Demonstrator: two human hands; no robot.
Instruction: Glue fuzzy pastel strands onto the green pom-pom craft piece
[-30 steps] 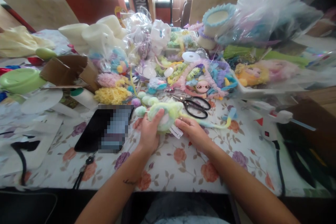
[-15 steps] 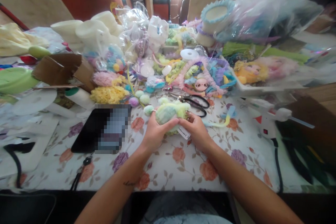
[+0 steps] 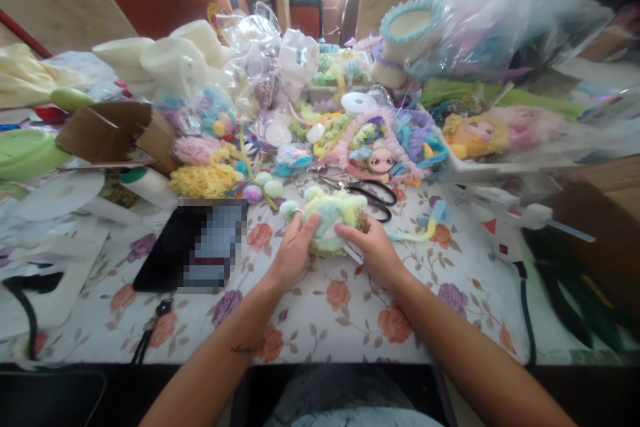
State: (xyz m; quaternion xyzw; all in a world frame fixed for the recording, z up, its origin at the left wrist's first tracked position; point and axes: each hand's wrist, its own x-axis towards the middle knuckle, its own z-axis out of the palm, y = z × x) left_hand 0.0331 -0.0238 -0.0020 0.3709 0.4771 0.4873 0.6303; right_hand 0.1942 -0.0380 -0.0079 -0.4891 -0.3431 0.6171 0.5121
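Left hand (image 3: 293, 250) and right hand (image 3: 377, 248) pinch opposite sides of a rounded, fluffy green-and-yellow piece (image 3: 327, 217) over the floral-printed white tabletop (image 3: 320, 327); two-handed handling seems underway; next calls for gentle fingers.

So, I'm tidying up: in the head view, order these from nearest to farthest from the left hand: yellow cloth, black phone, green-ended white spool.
1. Black phone: left of the left hand.
2. Green-ended white spool: farther left and back.
3. Yellow cloth: far left, at the back.
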